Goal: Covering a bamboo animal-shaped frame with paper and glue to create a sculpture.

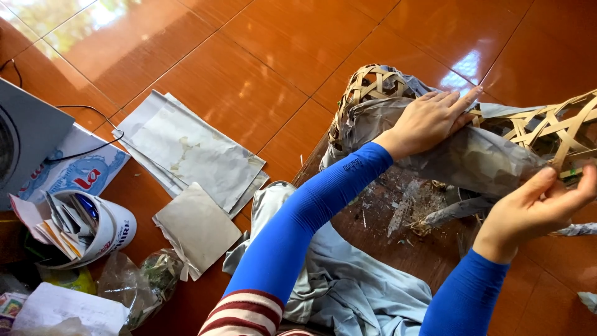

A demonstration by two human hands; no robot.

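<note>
A long woven bamboo basket frame lies on its side across a dark wooden board, partly wrapped in grey paper. My left hand lies flat on the paper over the basket's near end, fingers spread. My right hand pinches the paper's edge at the far right, next to the open bamboo lattice. Both arms wear blue sleeves.
Several grey paper sheets lie on the orange tiled floor. A white cup stuffed with paper scraps, a plastic bag, a grey device with a black cable and a grey cloth lie nearby.
</note>
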